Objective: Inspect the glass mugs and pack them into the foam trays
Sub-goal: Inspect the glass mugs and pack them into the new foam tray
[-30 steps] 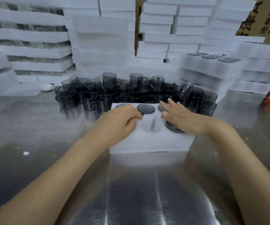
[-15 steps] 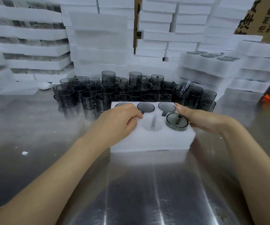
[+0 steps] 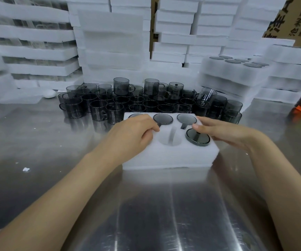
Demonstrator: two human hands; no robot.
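A smoky glass mug (image 3: 197, 137) sits bottom-up and slightly proud in the foam tray's (image 3: 169, 158) near-right pocket. Right hand (image 3: 224, 132) lies flat beside it; left hand (image 3: 135, 133) rests curled, holding nothing visible. Press the mug down evenly, steadying the tray.

Bright, even overhead light is washing the scene, throwing streaky glare across the steel bench (image 3: 160, 214) and only soft shadows beneath the foam tray (image 3: 169, 156). Wide-angle distortion is bending the stacked foam (image 3: 28, 51) at the edges, and the whole picture is looking slightly soft.
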